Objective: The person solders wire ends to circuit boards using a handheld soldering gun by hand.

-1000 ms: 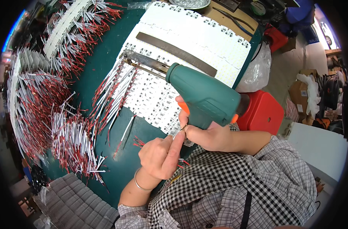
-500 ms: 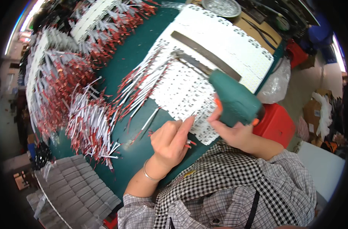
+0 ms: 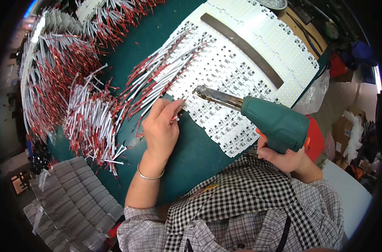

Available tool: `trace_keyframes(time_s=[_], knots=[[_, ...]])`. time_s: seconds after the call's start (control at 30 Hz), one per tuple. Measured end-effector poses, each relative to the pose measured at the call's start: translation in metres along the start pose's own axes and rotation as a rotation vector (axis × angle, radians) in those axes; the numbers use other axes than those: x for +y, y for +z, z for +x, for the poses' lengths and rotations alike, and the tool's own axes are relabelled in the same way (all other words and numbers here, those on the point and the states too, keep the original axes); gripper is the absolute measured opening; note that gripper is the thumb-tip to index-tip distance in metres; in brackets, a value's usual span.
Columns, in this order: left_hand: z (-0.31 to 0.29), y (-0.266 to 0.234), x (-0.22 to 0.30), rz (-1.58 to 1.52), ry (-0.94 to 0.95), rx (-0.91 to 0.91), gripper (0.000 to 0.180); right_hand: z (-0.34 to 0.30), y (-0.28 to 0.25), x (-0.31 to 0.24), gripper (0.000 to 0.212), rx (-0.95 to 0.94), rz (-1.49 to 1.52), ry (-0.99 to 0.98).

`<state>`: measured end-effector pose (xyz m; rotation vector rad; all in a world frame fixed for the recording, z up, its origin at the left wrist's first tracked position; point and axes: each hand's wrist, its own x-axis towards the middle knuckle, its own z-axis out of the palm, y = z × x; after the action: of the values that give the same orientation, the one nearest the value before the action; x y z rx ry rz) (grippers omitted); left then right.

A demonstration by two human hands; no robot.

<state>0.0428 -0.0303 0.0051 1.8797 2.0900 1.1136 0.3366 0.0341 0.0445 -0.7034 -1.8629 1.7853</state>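
Observation:
My right hand (image 3: pixel 285 158) is wrapped around the handle of a green soldering gun (image 3: pixel 277 122) with an orange trigger. Its metal tip points left, over white LED circuit boards (image 3: pixel 237 126) joined in a sheet. Close to that tip, at the sheet's left edge, my left hand (image 3: pixel 160 126) pinches a short wire (image 3: pixel 175 118) with red ends. Most of that wire is hidden by the fingers. Rows of white-sleeved wires (image 3: pixel 165 77) with red ends stick out from the sheet's upper left part. A dark flat bar (image 3: pixel 243 48) lies across the boards.
Loose red and white wires (image 3: pixel 92 126) are heaped left of the sheet on the green tabletop (image 3: pixel 191 155). Wired boards (image 3: pixel 58 67) are stacked behind them. Grey bundled pieces (image 3: pixel 79 201) lie at the lower left. A metal dish (image 3: pixel 275 3) and pliers (image 3: pixel 306 31) sit at the far right.
My left hand has moved left and away from me, toward the wire rows. The soldering gun has shifted right and nearer, its tip now close to my left fingers. The view has shifted slightly.

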Motion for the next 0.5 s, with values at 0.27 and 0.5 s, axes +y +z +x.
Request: trace_keyframes(time_s=[0.27, 0.5], knots=[[-0.004, 0.002, -0.009, -0.070, -0.006, 0.000, 0.024, 0.009, 0.019, 0.000, 0.048, 0.024, -0.023, 0.111], [-0.006, 0.002, -0.009, -0.084, -0.028, -0.016, 0.023, 0.015, 0.026, -0.001, 0.045, 0.025, -0.019, 0.172]])
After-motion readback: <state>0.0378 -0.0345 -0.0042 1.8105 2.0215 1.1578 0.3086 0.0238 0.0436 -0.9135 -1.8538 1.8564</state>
